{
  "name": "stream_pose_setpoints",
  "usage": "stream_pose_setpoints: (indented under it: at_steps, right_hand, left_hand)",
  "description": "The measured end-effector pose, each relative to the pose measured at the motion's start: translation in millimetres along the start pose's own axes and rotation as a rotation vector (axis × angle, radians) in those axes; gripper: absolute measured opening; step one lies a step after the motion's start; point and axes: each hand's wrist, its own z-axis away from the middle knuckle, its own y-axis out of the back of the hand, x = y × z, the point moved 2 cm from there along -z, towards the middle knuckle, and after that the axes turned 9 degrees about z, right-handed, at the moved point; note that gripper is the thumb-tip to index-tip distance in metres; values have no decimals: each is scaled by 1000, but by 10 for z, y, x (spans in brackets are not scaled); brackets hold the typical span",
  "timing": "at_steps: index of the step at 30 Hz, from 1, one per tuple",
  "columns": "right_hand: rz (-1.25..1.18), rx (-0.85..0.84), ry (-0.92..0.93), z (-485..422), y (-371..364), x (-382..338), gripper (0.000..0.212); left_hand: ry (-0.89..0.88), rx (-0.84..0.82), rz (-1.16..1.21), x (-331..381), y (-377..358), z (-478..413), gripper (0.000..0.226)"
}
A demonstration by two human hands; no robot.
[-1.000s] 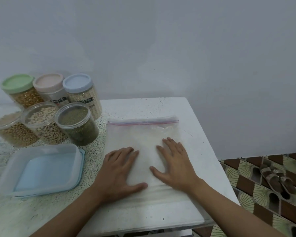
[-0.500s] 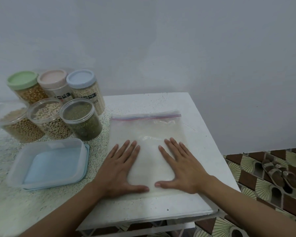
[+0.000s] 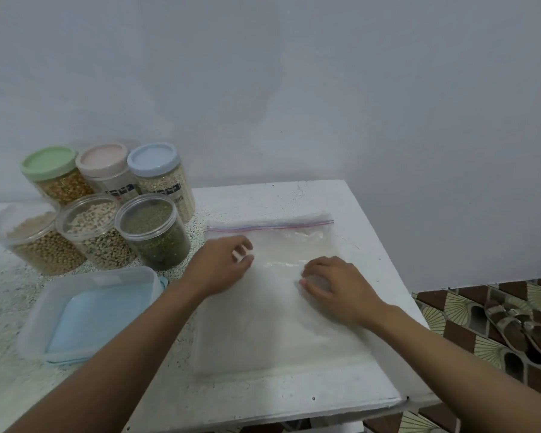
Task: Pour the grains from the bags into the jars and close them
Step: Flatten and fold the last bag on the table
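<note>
A clear zip bag (image 3: 281,323) with a red-and-blue seal strip lies flat on the white table (image 3: 294,398); it looks nearly empty. My left hand (image 3: 222,264) sits at the bag's upper left edge with fingers curled in, pinching the film. My right hand (image 3: 334,285) lies on the bag's middle, fingers curled and bunching the plastic. Left of the bag stand several grain jars: a green-lidded jar (image 3: 53,173), a pink-lidded jar (image 3: 107,170), a blue-lidded jar (image 3: 163,176), and in front a jar of green beans (image 3: 153,235), a jar of pale beans (image 3: 97,232) and a jar of tan beans (image 3: 35,242).
A clear plastic box (image 3: 85,314) with a blue base lies near the front left on the speckled counter (image 3: 0,295). The table's right edge drops to a patterned floor where sandals (image 3: 519,326) lie. A plain wall is behind.
Both hands lay flat with fingers spread on the bag; now they have slid towards the seal end and their fingers have curled onto the plastic.
</note>
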Motion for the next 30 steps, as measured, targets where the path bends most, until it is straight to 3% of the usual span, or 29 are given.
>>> stream_pose_setpoints:
  at_steps: [3,6,11,17,22,26,30]
  right_hand:
    - [34,98,21,-198,28,34,45]
    - [192,192,59,-373,-22,97,46]
    - [226,85,-82,-482,-166,188,75]
    - [263,4,-82,-470,-262,200,78]
    - [233,129,-79,-462,-259,200,64]
    - [314,285,-75,-431,-211,162,35]
    - [349,304,-118,-405,-199,168,27]
  left_hand:
    - [-93,55,-133,10,-71,-350,36]
    - [-64,-67,-336,-31,-210,-632,51]
    - [-20,-115,-477,-29,-289,-856,29]
    - [70,-168,-483,51,-219,-1066,30]
    - [143,-301,-348,-20,-144,-1202,36]
    - [137,-346,-412,-27,-183,-1236,33]
    - [116,-379,-437,25,-191,-1240,28]
